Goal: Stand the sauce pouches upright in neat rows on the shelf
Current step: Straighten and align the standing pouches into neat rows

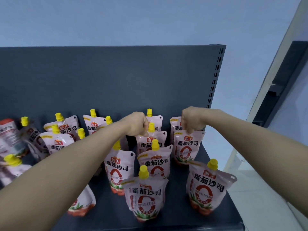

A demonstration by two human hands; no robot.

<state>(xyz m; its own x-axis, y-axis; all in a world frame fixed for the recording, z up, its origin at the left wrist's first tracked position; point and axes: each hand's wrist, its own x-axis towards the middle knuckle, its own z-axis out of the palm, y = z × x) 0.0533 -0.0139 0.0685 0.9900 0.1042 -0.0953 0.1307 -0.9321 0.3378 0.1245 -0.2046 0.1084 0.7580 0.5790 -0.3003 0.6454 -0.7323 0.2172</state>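
Note:
Several pink sauce pouches with yellow caps stand on the dark shelf [186, 219]. My right hand [193, 120] pinches the top of an upright pouch [187, 148] in the right column; its cap is hidden under my fingers. My left hand [137, 124] grips the top edge of a pouch [150, 141] in the middle column, beside its yellow cap. In front stand a pouch at the front middle [145, 197] and one at the front right [207, 189]. Another pouch [119, 167] stands just under my left forearm.
At the left, pouches [56, 139] stand loosely, and some at the far left [10, 135] lean or lie tilted. The shelf's dark back panel [108, 77] rises behind. The slotted upright [215, 77] marks the right end; beyond it is pale floor.

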